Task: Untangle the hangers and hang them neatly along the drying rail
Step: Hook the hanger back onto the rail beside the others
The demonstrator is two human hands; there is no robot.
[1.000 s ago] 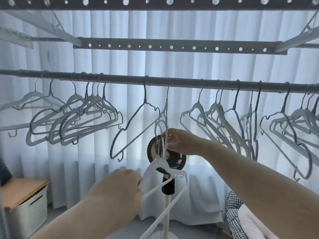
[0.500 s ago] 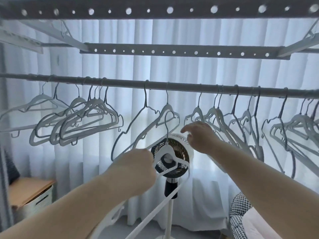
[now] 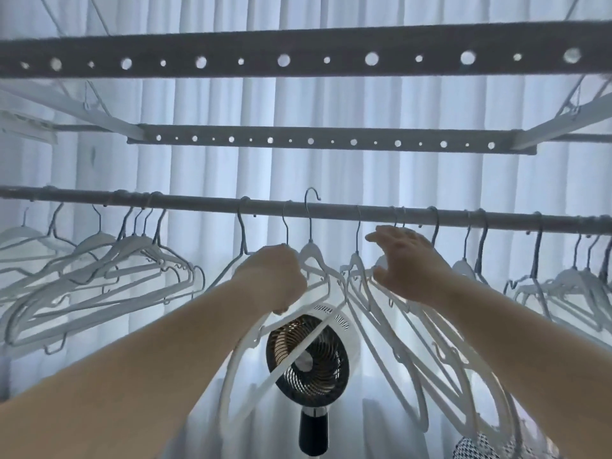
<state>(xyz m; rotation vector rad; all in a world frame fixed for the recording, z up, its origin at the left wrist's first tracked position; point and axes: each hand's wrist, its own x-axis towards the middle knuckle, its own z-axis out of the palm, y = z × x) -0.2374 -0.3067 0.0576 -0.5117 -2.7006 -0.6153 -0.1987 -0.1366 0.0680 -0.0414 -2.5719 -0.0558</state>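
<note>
1. White hanger (image 3: 310, 250), centre of frame: its body is level with the fist holding it. Its hook pokes up above the drying rail (image 3: 331, 212) and is not seated on it.
2. Left hand (image 3: 275, 279): fist curled tight round the hanger's shoulder just below the neck, lifting it toward a gap on the rail.
3. Right hand (image 3: 407, 263): fingers spread and straight, holding nothing, just under the rail among the hooks right of centre. Cannot tell whether it touches them.
4. Rail runs across mid-frame from left edge to right edge. A single hanger (image 3: 284, 226) hooked on it sits just left of the gap.
5. Left bunch (image 3: 99, 270), mid-left: several hangers hooked close together, bodies overlapping and tilted. Looks unsorted.
6. Right-of-centre group (image 3: 397, 326): long bodies crossing one another below the open hand. Likely needs separating.
7. Far-right bunch (image 3: 563, 283): crowded too; detail is soft.
8. Judgement: task is early to middling. Every hanger but one is on the rail, and spacing is done almost nowhere.
9. Around it: two perforated bars (image 3: 298, 61) in the upper frame, fan (image 3: 309, 356) lower centre, pale curtain (image 3: 331, 167) behind.
</note>
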